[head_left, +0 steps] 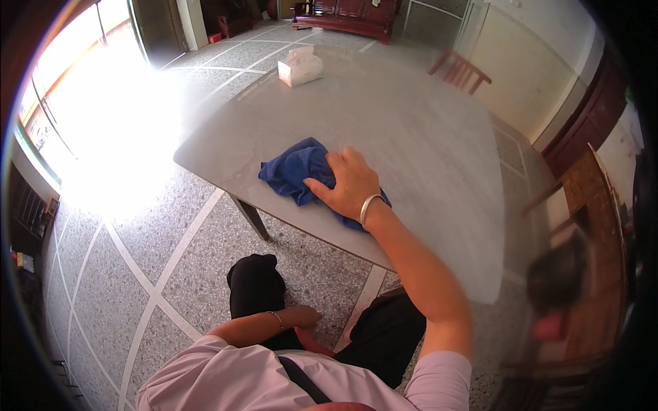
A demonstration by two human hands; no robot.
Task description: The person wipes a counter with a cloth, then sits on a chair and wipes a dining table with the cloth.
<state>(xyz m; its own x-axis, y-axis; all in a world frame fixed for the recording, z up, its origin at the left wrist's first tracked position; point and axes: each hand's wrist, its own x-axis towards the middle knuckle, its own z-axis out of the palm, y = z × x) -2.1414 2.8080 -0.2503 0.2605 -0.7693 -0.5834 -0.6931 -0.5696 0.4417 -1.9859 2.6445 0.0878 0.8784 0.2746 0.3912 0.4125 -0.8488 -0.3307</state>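
Observation:
A crumpled blue cloth (291, 170) lies on the grey tabletop (425, 151) near its front edge. My right hand (351, 179) presses down on the cloth, its fingers bent into the folds and the thumb pointing left; a silver bangle circles that wrist. Part of the cloth shows beneath the wrist too. Down by my lap, between my knees, hangs my left hand (305, 317), away from the table. Its fingers are mostly turned out of sight, and I see nothing in it.
A tissue pack (300, 66) stands at the table's far left. Behind the far right edge is a red wooden chair (462, 70). A wooden desk (593, 198) with a blurred dark object before it runs along the right. Bright light enters through a doorway at left.

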